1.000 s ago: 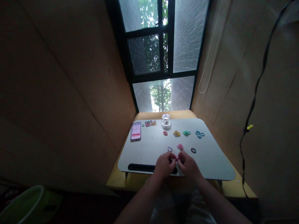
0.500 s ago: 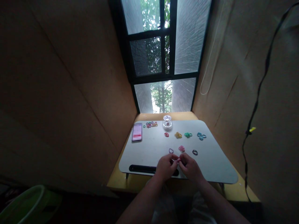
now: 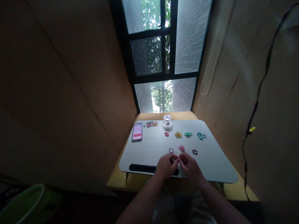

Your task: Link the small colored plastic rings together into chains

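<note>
Over the front of the white table [image 3: 149, 152], my left hand [image 3: 166, 165] and my right hand [image 3: 190, 166] meet fingertip to fingertip. Both are closed in a pinch, and whatever lies between the fingertips is too small to make out. Just beyond them lie a purple ring [image 3: 171, 150], a pile of pink rings [image 3: 181, 148] and dark rings [image 3: 195, 152]. Farther back are small groups of red rings [image 3: 166, 134], yellow rings [image 3: 178, 135], green rings [image 3: 188, 134] and blue rings [image 3: 201, 136].
A clear round container [image 3: 167, 123] stands at the table's back edge. Mixed rings [image 3: 151, 124] and a phone [image 3: 137, 132] lie at the back left. A black slot [image 3: 142, 168] runs along the front edge. A black cable [image 3: 257, 96] hangs at the right.
My fingertips have shifted very slightly and still touch each other. The rings on the table lie as before.
</note>
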{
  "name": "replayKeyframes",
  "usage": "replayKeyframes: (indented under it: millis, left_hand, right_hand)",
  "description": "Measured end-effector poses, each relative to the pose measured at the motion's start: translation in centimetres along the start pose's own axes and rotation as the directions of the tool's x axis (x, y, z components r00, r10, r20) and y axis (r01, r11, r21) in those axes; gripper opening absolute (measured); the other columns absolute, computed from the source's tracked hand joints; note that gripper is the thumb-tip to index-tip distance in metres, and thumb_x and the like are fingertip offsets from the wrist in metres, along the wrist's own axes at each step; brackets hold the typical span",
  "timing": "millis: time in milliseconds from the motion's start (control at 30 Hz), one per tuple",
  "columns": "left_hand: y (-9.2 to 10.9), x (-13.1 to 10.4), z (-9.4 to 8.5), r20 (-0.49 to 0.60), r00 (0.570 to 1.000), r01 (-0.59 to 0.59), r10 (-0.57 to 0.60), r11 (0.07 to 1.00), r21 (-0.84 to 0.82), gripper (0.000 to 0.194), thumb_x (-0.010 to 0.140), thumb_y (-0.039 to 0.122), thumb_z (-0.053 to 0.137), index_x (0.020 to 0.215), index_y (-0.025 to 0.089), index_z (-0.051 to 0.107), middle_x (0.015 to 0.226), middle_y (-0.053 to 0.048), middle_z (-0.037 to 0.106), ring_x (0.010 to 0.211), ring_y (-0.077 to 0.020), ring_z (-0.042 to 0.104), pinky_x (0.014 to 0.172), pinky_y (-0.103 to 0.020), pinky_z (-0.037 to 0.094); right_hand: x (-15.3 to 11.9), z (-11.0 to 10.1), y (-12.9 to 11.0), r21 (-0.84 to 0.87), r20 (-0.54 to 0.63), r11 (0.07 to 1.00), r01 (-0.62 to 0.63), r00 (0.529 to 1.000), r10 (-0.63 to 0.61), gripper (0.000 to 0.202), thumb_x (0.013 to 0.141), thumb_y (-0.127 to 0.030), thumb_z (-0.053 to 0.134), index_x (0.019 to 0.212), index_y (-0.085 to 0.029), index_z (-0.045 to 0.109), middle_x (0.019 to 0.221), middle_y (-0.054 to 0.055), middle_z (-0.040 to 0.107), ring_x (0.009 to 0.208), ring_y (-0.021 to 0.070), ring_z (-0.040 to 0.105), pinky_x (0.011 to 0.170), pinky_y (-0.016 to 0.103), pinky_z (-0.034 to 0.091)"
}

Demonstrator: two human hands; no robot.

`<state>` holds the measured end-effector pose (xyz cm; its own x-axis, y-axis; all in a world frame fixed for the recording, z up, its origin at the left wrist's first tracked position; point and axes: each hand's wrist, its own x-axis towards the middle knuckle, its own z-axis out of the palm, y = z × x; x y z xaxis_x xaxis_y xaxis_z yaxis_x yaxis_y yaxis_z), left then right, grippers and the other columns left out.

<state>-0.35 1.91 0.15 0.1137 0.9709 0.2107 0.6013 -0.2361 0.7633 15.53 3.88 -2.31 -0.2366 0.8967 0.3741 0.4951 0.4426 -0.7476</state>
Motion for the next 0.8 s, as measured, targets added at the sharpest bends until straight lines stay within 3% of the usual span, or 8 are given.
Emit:
replayKeyframes:
  millis: [167,800]
  left_hand:
    - [-0.04,-0.03,0.03,0.013,1.0,0.001,-0.001,1.0,0.001,0.018,0.084,0.029,0.057,0.091,0.02,0.07,0.074,0.0,0.068,0.062,-0.0123,0.057,0.059,-0.023,0.039]
    - [-0.4,0.06,0.28,-0.024,0.998,0.051,-0.05,0.999,0.011,0.013,0.086,0.029,0.053,0.085,0.02,0.062,0.075,0.001,0.065,0.068,-0.0134,0.058,0.063,-0.024,0.039]
  right_hand:
    - [0.02,0.02,0.1,-0.042,-0.013,0.999,0.0,1.0,0.0,0.013,0.084,-0.026,0.051,0.072,-0.021,0.048,0.062,-0.003,0.051,0.057,0.0137,0.048,0.055,0.024,0.036]
    - [-0.1,-0.26,-0.5,-0.04,0.016,0.999,0.021,1.0,-0.021,0.015,0.083,-0.028,0.052,0.07,-0.021,0.049,0.061,-0.002,0.054,0.056,0.0133,0.049,0.055,0.024,0.036]
